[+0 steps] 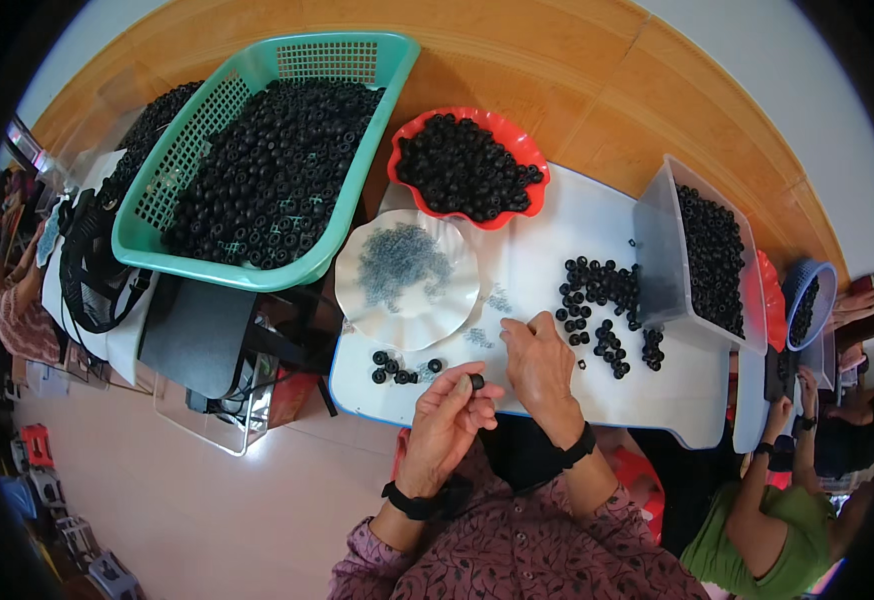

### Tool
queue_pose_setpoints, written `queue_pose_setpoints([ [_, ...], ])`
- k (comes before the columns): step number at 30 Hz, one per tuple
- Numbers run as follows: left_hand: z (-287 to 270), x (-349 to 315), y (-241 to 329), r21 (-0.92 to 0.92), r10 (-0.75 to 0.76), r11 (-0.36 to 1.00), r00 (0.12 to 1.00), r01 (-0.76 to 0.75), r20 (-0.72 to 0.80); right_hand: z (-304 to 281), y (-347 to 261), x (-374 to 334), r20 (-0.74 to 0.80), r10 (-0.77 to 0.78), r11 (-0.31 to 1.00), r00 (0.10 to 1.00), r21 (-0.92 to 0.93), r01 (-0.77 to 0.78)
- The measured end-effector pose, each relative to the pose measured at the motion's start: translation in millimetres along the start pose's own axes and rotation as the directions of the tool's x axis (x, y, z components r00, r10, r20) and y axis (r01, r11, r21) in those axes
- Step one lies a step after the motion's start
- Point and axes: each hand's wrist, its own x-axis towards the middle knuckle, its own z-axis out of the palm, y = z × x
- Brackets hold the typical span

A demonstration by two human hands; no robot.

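Between the thumb and fingers of my left hand (449,412) is a small black ring-shaped part (477,381), held above the near edge of the white table (532,255). To its right, my right hand (542,370) has its fingers drawn together low over the tabletop. Whatever they pinch, if anything, is hidden. Close to those fingertips lie small clear pieces (478,338). Several loose black parts (391,367) sit left of my left hand. A wider spread of black parts (597,283) covers the table right of my right hand.
A scalloped white plate (427,315) holds a heap of clear pieces. Behind it stands a red bowl (534,150) of black parts. A large green basket (247,277) at left and a translucent bin (669,265) at right hold more. A person in a green top (757,535) works at far right.
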Motion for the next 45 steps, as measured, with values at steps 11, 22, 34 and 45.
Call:
queue_pose_setpoints([
  [11,2,-4,0,-0.063,-0.041,0.997,0.996,0.046,0.080,-13,-3,-14,-0.093,0.082,0.943,0.992,0.328,-0.047],
  [22,17,-9,-16,0.046,-0.027,0.999,1.000,0.028,-0.011,-53,-11,-65,0.217,0.224,0.254,0.950,0.928,-0.272],
  [34,21,-16,-27,0.065,-0.014,0.998,0.997,0.009,0.071,-55,-4,-76,0.060,0.143,0.351,0.988,0.930,-0.107],
  [45,28,-23,-32,0.269,0.107,0.956,0.993,-0.115,0.044,-63,-6,-83,-0.042,0.128,0.571,0.991,0.820,-0.039],
])
